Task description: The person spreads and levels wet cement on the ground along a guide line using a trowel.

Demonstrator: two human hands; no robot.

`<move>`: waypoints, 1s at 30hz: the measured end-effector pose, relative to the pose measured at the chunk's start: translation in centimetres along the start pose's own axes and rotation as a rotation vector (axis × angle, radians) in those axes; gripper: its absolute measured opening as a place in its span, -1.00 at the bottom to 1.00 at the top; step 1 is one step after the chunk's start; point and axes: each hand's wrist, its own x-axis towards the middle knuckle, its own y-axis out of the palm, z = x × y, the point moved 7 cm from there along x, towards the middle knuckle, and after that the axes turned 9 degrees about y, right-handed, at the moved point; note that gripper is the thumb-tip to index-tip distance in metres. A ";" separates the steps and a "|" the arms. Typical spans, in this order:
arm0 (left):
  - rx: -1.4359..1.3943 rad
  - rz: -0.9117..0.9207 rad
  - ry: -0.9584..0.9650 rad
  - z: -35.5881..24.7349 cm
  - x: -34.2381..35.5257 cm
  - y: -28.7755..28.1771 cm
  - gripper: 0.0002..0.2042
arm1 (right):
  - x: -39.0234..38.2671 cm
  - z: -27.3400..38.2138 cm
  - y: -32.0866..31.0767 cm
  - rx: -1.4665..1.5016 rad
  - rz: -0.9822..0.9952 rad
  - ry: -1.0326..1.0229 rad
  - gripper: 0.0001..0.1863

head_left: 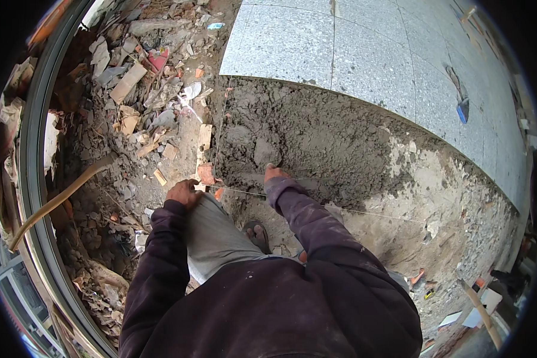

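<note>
Grey speckled tiles point(286, 39) already lie across the far side, and rough mortar point(328, 131) covers a broad patch up to their edge; to its right, pale ground point(426, 185) is not yet covered. The trowel point(267, 152) sits on the mortar's left part, its handle apparently clamped in the fingers of the forward-reaching right hand point(275, 173). The left hand point(185, 194) rests on the knee point(207, 209), fingers bent, slightly apart.
</note>
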 end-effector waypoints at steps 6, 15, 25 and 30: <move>-0.100 0.005 0.011 0.9 0.4 0.5 -0.64 | -0.4 -3.9 -3.8 -0.280 -0.136 -0.327 -0.66; -0.172 0.007 0.154 -0.7 2.4 0.1 -0.63 | 1.5 -29.3 -3.7 0.452 -0.293 0.182 -0.42; -0.130 -0.009 0.204 -2.2 4.6 0.4 -0.63 | 2.9 -25.4 1.1 0.873 -0.376 0.296 -0.37; -0.100 0.010 0.204 -4.0 3.5 -0.1 -0.62 | 7.0 -29.8 5.6 1.423 -0.111 0.396 -0.52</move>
